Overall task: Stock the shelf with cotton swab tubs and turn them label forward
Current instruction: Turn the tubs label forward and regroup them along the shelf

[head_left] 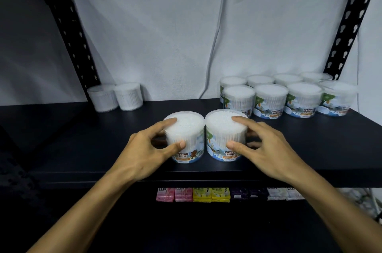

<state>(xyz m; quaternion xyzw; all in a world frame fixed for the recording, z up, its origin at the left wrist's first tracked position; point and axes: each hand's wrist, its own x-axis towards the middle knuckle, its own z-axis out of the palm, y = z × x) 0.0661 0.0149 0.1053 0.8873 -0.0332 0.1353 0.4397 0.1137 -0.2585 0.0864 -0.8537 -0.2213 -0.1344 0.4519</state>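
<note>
Left hand (142,149) and right hand (261,146) each gripping one front tub (183,128) (225,126), ten more behind.

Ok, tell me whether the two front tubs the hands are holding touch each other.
Cannot tell. In the head view the left tub and right tub stand side by side, with only a thin dark line between them.
</note>
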